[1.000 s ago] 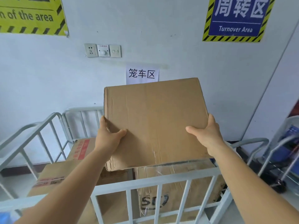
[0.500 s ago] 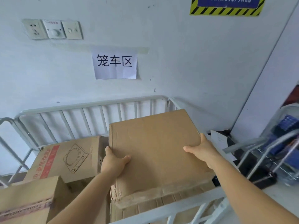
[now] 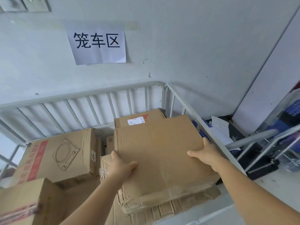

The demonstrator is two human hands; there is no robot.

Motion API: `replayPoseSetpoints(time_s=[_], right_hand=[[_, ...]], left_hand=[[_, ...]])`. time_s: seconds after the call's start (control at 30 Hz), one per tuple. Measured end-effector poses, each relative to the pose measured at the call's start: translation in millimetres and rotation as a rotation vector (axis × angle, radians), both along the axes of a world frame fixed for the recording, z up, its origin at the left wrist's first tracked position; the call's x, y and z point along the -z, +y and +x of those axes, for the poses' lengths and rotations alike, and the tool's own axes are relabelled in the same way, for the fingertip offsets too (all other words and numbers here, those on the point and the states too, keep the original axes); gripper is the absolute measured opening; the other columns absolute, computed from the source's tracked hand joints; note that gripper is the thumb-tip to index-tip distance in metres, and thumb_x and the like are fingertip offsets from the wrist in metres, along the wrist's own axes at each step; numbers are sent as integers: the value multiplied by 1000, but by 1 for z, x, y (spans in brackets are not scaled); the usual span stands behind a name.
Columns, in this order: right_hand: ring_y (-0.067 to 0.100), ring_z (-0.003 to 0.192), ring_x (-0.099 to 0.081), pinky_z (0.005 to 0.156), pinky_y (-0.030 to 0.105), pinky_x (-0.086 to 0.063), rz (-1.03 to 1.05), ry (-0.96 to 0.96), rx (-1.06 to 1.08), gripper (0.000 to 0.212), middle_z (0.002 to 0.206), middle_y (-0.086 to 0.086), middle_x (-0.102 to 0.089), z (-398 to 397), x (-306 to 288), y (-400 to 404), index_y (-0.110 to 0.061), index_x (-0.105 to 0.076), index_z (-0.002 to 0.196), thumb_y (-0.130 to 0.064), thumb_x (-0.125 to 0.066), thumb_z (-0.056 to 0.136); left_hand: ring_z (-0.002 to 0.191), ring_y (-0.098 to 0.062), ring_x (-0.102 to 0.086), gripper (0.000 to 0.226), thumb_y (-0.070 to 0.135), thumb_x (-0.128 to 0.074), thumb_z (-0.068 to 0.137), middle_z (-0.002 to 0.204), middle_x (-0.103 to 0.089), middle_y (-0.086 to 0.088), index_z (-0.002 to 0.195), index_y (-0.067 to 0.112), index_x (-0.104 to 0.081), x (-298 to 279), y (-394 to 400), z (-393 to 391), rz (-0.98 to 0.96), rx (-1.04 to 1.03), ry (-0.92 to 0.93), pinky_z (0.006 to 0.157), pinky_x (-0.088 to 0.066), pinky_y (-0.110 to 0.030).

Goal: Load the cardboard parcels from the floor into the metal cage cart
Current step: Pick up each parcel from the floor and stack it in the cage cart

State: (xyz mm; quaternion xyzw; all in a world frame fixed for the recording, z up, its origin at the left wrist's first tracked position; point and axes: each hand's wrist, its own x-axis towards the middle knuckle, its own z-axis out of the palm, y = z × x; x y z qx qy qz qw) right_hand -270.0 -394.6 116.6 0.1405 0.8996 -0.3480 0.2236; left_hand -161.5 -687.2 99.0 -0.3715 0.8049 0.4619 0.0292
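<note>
I hold a plain brown cardboard parcel (image 3: 160, 153) inside the metal cage cart (image 3: 90, 98), down among other boxes at the cart's right side. My left hand (image 3: 121, 166) grips its left edge and my right hand (image 3: 205, 153) grips its right edge, thumbs on top. It seems to rest on a flattened, crumpled box (image 3: 162, 208) below. Behind it lies a box with a shipping label (image 3: 139, 119). To the left sits a box printed with an appliance drawing and red stripe (image 3: 60, 156), and another box (image 3: 21, 202) at the near left.
The cart's white barred rails run along the back and the right side (image 3: 191, 112). A paper sign (image 3: 97, 44) hangs on the wall above. At the right, outside the cart, stand a trolley with a grey handle (image 3: 253, 137) and blue items.
The parcel has gone from above the near rail down and forward into the cart. My view has tilted lower and closer, and more of the boxes inside shows.
</note>
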Motion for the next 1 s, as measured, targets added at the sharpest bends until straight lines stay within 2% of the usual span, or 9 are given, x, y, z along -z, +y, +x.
replayPoseSetpoints(time_s=[0.07,0.13,0.2,0.37,0.53,0.63,0.7,0.83,1.0], right_hand=[[33,130,-43,104,52,-41,-1,-24,4,116,150,7,-33,3,4,1,-29,-7,156,-49,-80,68],[33,132,-41,105,52,-41,-3,-32,1,115,152,8,-30,4,10,2,-28,-4,156,-46,-79,72],[33,133,-40,105,52,-40,-4,-27,-2,115,153,8,-29,3,14,2,-28,-3,156,-46,-79,72],[34,134,-39,106,53,-39,28,-3,-16,108,152,9,-30,4,16,-2,-25,-6,156,-45,-76,76],[31,142,-28,110,50,-34,267,88,-117,94,159,7,-18,21,7,-18,-14,-7,156,-54,-59,88],[28,145,-24,111,53,-32,301,143,-126,95,162,-1,-10,49,-4,-33,-21,-4,156,-62,-53,86],[25,147,-21,112,52,-30,359,186,-137,93,163,-5,-8,76,-14,-43,-23,-5,156,-64,-51,86],[21,149,-13,117,47,-20,452,283,-130,87,163,-2,-11,133,-38,-60,-21,-10,156,-59,-51,89],[18,150,-10,117,43,-17,477,329,-12,85,163,-2,-8,214,-60,-64,-21,-10,156,-54,-53,91]], left_hand=[[115,-30,-52,84,24,-80,75,132,-50,-11,142,7,-32,2,3,1,-28,11,-31,84,-41,-31],[106,-29,-56,81,24,-81,72,124,-55,-10,137,10,-34,8,3,2,-6,11,-34,86,-48,-35],[103,-29,-59,82,25,-82,70,120,-57,-8,136,13,-34,11,3,4,9,5,-37,87,-52,-41],[109,-31,-58,88,32,-81,72,126,-55,-10,141,12,-29,9,1,5,-43,42,-65,88,-50,-40],[119,-33,-52,97,35,-77,75,138,-44,-16,147,6,-18,4,-1,8,-69,156,-86,96,-47,-42],[136,-31,-35,101,41,-73,77,153,-23,-13,151,8,-13,-3,1,16,-243,316,-90,106,-38,-42],[144,-29,-20,99,47,-69,80,157,-16,-11,152,11,-12,-13,5,25,-362,455,-81,114,-29,-44],[139,-27,-31,78,45,-61,88,150,-33,-10,149,11,-25,-43,14,47,-443,799,1,113,-29,-39],[138,-27,-33,76,40,-57,91,154,-29,-6,152,15,-18,-71,34,85,-493,1084,140,113,-29,-38]])
